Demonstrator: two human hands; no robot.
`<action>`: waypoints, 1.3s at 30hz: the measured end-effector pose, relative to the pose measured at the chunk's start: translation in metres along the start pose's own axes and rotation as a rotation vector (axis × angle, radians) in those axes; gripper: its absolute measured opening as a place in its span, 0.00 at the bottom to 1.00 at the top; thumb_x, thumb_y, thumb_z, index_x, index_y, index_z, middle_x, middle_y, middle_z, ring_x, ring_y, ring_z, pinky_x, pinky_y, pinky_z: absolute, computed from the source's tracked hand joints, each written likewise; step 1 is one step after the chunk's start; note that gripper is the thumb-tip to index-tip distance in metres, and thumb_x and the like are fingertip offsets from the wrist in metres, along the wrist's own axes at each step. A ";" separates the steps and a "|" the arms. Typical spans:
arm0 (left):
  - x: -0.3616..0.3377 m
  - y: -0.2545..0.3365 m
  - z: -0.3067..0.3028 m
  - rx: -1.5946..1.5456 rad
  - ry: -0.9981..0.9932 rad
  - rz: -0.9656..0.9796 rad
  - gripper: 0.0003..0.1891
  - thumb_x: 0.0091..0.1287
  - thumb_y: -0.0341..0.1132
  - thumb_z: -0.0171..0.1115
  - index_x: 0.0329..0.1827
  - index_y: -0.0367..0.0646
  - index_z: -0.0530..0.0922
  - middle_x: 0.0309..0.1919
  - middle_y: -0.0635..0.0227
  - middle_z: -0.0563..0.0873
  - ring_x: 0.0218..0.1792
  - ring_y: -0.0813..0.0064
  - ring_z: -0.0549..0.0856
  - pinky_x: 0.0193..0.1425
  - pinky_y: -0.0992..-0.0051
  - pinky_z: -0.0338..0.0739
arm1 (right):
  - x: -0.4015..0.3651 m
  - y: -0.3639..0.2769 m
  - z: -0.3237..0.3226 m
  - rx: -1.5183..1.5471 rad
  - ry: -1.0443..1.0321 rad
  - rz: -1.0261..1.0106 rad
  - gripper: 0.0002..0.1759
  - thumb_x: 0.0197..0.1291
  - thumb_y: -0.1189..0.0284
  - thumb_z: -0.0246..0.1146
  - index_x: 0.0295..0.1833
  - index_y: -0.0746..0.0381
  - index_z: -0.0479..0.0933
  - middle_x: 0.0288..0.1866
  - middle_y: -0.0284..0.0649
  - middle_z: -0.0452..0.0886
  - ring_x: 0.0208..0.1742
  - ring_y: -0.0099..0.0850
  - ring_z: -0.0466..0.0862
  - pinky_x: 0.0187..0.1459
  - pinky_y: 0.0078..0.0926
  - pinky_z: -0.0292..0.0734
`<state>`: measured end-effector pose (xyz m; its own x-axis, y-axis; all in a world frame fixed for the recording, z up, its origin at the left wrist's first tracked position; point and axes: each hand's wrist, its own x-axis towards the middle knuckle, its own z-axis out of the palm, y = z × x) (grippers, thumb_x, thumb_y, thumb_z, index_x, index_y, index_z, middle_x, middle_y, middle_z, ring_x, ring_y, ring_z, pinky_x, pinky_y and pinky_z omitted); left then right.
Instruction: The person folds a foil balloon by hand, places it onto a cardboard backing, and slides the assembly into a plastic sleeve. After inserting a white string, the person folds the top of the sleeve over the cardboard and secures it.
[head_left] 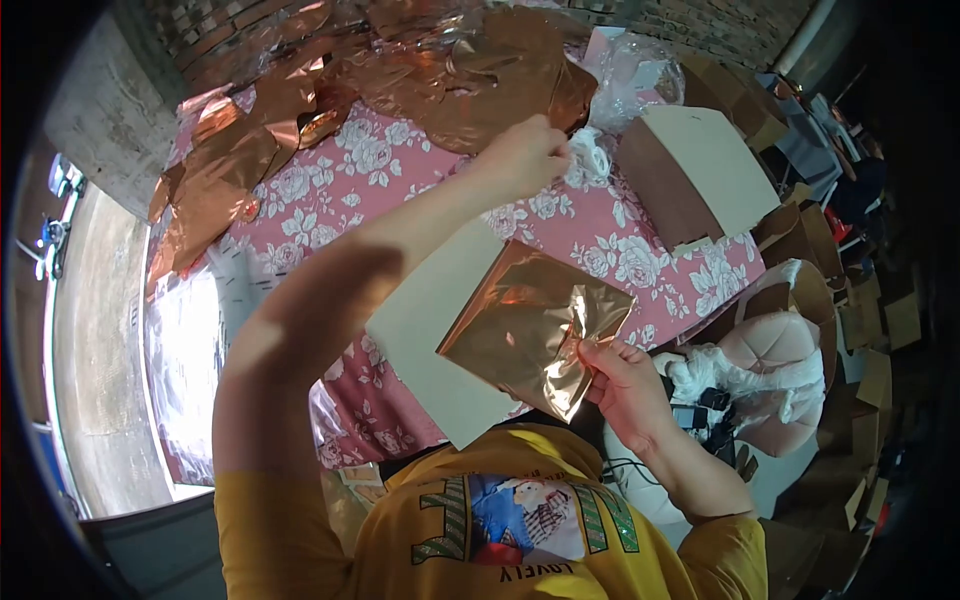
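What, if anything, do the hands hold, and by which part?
The right hand holds a coppery foil piece by its gathered edge; whether the left hand holds anything cannot be told.

Upside down on the wearer's mustard-yellow cloth T-shirt, we read "LOVELY"; smaller lettering stays unclear.

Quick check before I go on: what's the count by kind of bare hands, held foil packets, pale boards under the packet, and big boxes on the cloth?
Hands (left hand, right hand): 2
Foil packet: 1
Board: 1
Big box: 1
Total: 5
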<state>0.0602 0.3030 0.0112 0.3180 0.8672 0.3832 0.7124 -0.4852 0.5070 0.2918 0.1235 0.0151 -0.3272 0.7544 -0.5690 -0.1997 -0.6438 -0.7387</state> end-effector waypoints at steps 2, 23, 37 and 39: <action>-0.002 0.011 -0.030 -0.428 -0.092 -0.317 0.13 0.62 0.34 0.64 0.46 0.37 0.81 0.29 0.63 0.82 0.27 0.71 0.83 0.32 0.73 0.78 | -0.001 0.000 0.002 0.024 0.004 -0.002 0.07 0.66 0.70 0.63 0.45 0.60 0.82 0.37 0.29 0.85 0.34 0.15 0.82 0.35 0.14 0.76; -0.139 0.050 -0.118 -1.134 0.044 -0.673 0.08 0.71 0.34 0.61 0.48 0.42 0.77 0.36 0.77 0.79 0.30 0.86 0.77 0.38 0.82 0.76 | -0.001 -0.006 -0.015 0.095 0.019 -0.168 0.05 0.66 0.72 0.61 0.42 0.61 0.79 0.39 0.34 0.85 0.39 0.21 0.84 0.45 0.21 0.81; -0.166 0.039 -0.042 0.279 -0.069 -0.020 0.10 0.67 0.32 0.53 0.49 0.42 0.76 0.45 0.52 0.78 0.50 0.51 0.77 0.55 0.62 0.74 | -0.003 -0.002 -0.029 0.089 0.020 -0.158 0.04 0.65 0.70 0.62 0.41 0.58 0.80 0.38 0.31 0.84 0.38 0.20 0.83 0.40 0.17 0.77; -0.162 0.035 -0.048 0.242 -0.139 -0.033 0.07 0.67 0.31 0.51 0.43 0.38 0.75 0.41 0.53 0.78 0.46 0.51 0.78 0.52 0.61 0.74 | -0.001 -0.002 -0.030 0.089 0.005 -0.154 0.03 0.65 0.70 0.63 0.40 0.57 0.79 0.37 0.31 0.84 0.38 0.19 0.82 0.39 0.17 0.76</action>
<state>0.0035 0.1405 0.0044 0.3629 0.8971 0.2519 0.8471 -0.4303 0.3118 0.3199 0.1275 0.0062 -0.2820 0.8452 -0.4540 -0.3283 -0.5296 -0.7821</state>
